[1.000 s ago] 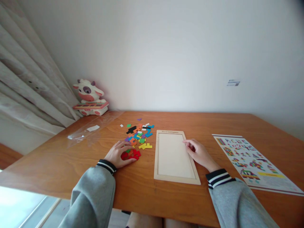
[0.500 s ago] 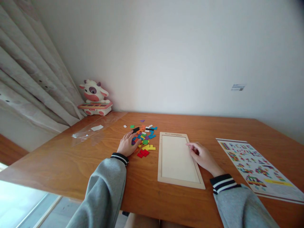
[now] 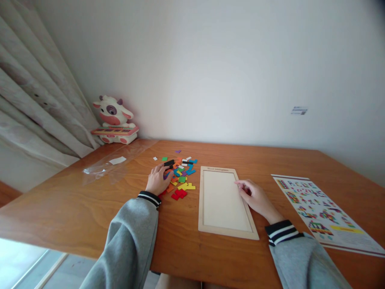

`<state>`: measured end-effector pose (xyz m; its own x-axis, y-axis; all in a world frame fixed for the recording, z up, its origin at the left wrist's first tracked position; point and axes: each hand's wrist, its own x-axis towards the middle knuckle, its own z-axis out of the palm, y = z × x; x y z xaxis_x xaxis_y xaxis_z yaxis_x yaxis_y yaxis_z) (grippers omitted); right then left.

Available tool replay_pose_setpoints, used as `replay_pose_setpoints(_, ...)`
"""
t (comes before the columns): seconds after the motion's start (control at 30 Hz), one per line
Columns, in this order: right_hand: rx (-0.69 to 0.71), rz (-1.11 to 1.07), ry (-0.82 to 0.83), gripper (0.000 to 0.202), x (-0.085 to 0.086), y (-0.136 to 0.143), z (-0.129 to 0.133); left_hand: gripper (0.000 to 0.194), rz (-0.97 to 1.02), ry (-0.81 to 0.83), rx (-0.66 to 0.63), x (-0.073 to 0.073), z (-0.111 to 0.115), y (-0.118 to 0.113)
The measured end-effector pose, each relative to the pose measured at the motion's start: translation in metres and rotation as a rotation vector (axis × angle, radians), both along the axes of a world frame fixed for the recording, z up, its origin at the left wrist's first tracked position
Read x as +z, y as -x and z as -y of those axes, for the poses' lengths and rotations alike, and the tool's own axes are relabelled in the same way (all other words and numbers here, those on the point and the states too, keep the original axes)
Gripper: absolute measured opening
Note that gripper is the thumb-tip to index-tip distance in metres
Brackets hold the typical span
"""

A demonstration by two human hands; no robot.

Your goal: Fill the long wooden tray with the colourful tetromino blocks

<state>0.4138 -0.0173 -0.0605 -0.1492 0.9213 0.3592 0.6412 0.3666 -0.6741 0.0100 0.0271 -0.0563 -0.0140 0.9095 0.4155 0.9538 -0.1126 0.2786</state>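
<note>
Pale wood tray (image 3: 222, 204), rectangular with a raised rim, lies flat just below centre frame, between both hands, so either can reach it, I'd guess. Right hand (image 3: 255, 196) rests at its right-hand rim, index out, other fingers curled; probably steadying it, but can't tell if it's pinching anything. Left hand (image 3: 158, 179) arches over the loose pieces (image 3: 182, 179) just left of centre, fingers bent; can't tell whether they've got hold of one. Those are flat, blocky, angular bits in solid colours, some overlapping. Smooth printed sheet (image 3: 323, 212) at lower right, off to the side, maybe for glancing at. Crinkly clear bag (image 3: 102, 166) over left.
</note>
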Motion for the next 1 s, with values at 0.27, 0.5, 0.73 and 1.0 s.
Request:
replay_pose_setpoints(0.27, -0.015, -0.003, -0.011, 0.025, 0.002, 0.002, -0.001, 0.052, 0.019, 0.000, 0.025, 0.004, -0.030, 0.003)
replay_pose_setpoints(0.5, -0.059, -0.063, 0.023, 0.024, -0.002, 0.003, -0.006, 0.048, -0.083, 0.077, -0.058, -0.007, -0.057, 0.007)
replay_pose_setpoints(0.73, -0.066, -0.053, 0.019, 0.023, -0.001, 0.003, -0.005, 0.050, -0.162, 0.162, -0.126, -0.002, -0.045, 0.013)
replay_pose_setpoints(1.0, -0.051, -0.045, 0.012, 0.025, 0.001, 0.002, -0.005, 0.040, -0.146, 0.253, -0.041, 0.020, -0.031, 0.013)
